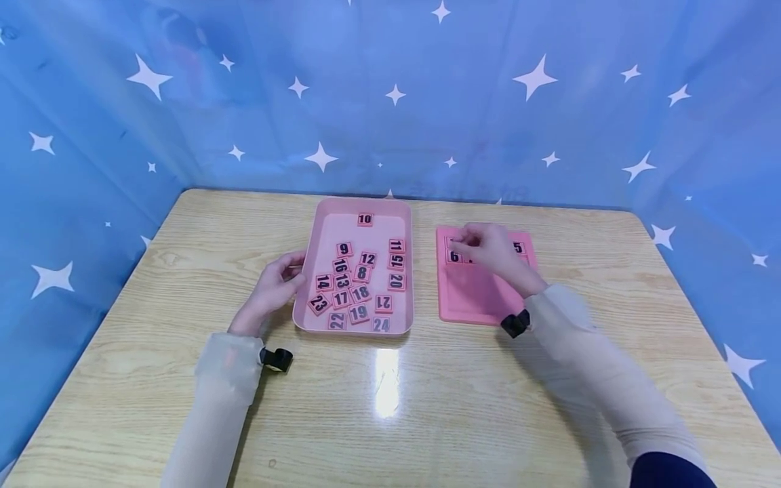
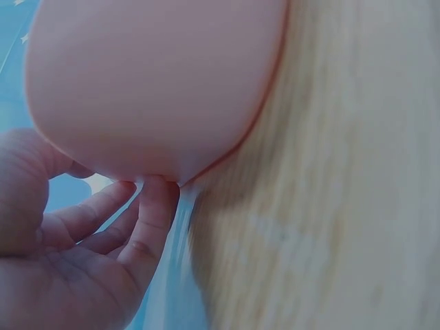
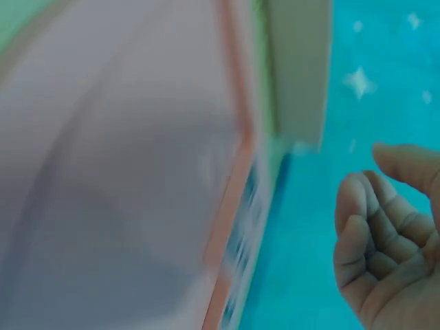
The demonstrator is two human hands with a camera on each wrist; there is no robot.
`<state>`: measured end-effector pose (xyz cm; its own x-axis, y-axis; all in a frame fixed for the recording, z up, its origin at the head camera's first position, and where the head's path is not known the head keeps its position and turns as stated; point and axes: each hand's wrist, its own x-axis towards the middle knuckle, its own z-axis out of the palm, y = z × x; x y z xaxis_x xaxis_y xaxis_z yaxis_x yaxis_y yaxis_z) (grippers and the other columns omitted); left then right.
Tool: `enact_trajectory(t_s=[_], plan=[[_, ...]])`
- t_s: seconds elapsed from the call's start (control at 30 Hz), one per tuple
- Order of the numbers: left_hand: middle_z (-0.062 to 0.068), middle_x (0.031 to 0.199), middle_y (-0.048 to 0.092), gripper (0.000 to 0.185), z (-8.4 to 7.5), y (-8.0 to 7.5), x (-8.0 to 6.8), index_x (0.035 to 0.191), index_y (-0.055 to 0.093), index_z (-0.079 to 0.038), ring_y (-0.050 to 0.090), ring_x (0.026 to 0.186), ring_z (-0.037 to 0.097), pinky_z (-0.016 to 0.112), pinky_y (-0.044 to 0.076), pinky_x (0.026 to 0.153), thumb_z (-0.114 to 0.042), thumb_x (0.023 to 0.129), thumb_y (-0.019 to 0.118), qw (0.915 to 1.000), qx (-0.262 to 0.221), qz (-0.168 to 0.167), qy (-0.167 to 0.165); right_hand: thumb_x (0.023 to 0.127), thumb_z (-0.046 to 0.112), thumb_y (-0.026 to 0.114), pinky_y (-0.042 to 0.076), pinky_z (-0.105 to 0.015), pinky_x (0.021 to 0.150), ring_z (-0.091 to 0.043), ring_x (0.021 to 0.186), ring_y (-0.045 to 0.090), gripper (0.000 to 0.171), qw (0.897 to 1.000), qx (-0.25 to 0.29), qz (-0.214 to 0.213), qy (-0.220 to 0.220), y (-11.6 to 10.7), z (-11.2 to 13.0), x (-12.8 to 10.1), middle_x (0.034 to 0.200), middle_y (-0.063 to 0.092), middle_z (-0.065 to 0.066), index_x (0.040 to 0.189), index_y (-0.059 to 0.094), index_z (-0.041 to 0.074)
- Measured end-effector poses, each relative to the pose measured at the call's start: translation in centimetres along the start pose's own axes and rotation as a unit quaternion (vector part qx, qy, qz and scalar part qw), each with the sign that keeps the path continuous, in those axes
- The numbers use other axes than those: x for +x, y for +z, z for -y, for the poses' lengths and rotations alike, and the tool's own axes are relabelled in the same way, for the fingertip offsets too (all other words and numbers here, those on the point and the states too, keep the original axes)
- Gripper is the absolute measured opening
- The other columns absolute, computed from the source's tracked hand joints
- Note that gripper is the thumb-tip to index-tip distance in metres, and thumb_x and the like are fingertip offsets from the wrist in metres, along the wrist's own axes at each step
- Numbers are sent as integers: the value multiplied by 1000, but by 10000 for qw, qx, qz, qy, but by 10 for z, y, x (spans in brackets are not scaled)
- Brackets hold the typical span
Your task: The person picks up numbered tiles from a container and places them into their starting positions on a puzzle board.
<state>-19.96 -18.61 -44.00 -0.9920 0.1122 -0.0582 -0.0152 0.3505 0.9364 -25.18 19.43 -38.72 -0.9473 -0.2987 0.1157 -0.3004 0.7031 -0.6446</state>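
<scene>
A pink tray (image 1: 342,230) in the middle of the table holds several loose pink number tiles, among them 10 (image 1: 365,219) and 24 (image 1: 381,324). My left hand (image 1: 277,279) lies against the tray's left wall. In the left wrist view its fingertips (image 2: 155,199) touch the tray's outer wall (image 2: 158,82). To the right lies a flat pink board (image 1: 472,291) with tiles 5 (image 1: 518,247) and 6 (image 1: 454,256) set in it. My right hand (image 1: 485,249) hovers with curled fingers over the board's upper left. The right wrist view shows the curled fingers (image 3: 385,234) beside the blurred board (image 3: 124,172); any tile pinched there is hidden.
The wooden table (image 1: 390,407) has rounded corners, and a blue star-patterned curtain (image 1: 390,102) encloses it at the back and both sides. A bright glare spot (image 1: 387,379) lies in front of the tray.
</scene>
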Motion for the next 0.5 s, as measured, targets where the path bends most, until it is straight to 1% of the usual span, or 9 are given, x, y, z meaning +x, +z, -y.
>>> enact_trajectory(t_s=[0.1, 0.17, 0.27, 0.33, 0.5], plan=[[29, 125, 49, 47, -1, -1, 0, 134, 42, 10, 50, 106, 37, 17, 44, 76, 6, 87, 48, 10000, -59, -3, 65, 84, 10, 68, 48, -23, 62, -16, 70, 58, 13, 9981, 476, 227, -314, 17, 23, 5, 80, 67, -9, 91, 68, -1], [29, 125, 49, 47, -1, -1, 0, 134, 42, 10, 50, 106, 37, 16, 45, 75, 6, 87, 48, 9999, -88, 6, 83, 84, 7, 67, 51, -27, 68, -18, 74, 61, 14, 9948, 748, 412, -549, 30, 37, 7, 84, 68, -10, 94, 68, -2], [29, 126, 48, 47, -1, 0, 0, 134, 41, 10, 50, 106, 36, 16, 45, 75, 5, 88, 48, 9999, -118, 16, 71, 82, 4, 68, 53, -31, 73, -22, 78, 62, 16, 9891, 1010, 662, -844, 50, 55, 11, 86, 68, -12, 96, 67, -4], [28, 126, 48, 47, -1, 0, 0, 134, 42, 10, 50, 106, 36, 16, 45, 74, 5, 88, 48, 9999, -115, 3, 55, 81, 2, 69, 53, -31, 75, -22, 80, 63, 17, 9866, 1049, 790, -966, 63, 66, 13, 88, 68, -12, 97, 67, -5], [29, 124, 49, 46, 2, 0, 1, 133, 42, 11, 50, 104, 36, 16, 45, 72, 6, 87, 47, 9999, -143, -6, 86, 80, 1, 69, 52, -27, 77, -22, 84, 64, 19, 9845, 988, 1068, -980, 90, 81, 15, 92, 68, -14, 98, 67, -5]])
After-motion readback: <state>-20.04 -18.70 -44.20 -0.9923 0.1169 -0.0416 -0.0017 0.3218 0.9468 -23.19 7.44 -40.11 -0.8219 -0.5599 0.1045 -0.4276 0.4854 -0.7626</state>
